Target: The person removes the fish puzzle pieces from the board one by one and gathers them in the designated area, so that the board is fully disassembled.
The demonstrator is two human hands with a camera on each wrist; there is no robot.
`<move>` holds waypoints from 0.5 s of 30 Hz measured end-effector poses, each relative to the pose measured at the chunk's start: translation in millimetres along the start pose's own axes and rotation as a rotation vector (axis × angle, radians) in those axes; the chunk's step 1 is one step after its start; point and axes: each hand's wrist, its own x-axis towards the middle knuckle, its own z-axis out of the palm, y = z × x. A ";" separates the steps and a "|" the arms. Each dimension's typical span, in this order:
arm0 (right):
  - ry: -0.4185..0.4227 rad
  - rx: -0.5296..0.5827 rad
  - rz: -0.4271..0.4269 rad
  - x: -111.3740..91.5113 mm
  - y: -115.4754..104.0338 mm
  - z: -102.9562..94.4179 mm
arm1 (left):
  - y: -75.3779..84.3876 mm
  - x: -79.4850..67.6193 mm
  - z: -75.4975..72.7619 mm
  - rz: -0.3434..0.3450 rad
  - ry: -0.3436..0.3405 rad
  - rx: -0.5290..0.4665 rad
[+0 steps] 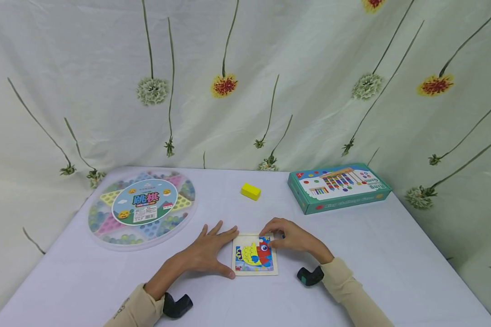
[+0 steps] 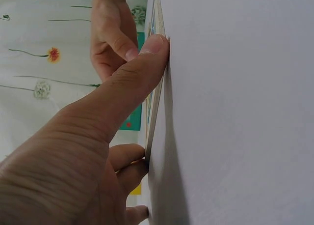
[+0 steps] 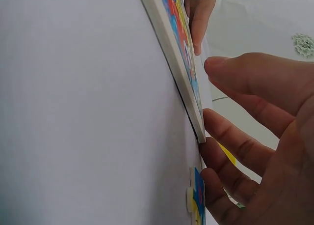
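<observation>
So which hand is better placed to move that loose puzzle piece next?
Probably the right hand: it's right by the loose piece, while the left hand touches the puzzle board.

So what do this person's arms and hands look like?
The left sleeve, with dark lettering, and right sleeve are beige. Both wrist cameras are black and curved, the right one bearing a teal patch. Left hand and right hand are gloveless.

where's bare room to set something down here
Widest: right of the right hand, nearer than the green box. Also left of the left sleeve, below the round game, and between that game and the yellow block. Crowded: around the puzzle, with both hands and a loose piece.
</observation>
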 end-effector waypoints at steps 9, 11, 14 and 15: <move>-0.008 0.014 -0.009 1.1 5.6 2.9 | 0.3 0.0 -0.5 0.008 0.003 0.011; -0.012 0.017 -0.011 1.1 6.4 3.4 | 0.2 0.2 -0.5 0.007 0.002 0.015; -0.014 0.014 -0.014 1.0 7.0 4.2 | 0.3 0.5 -0.6 0.005 0.000 0.017; -0.014 0.014 -0.012 1.2 6.9 4.4 | 0.3 0.5 -0.6 0.005 -0.001 0.016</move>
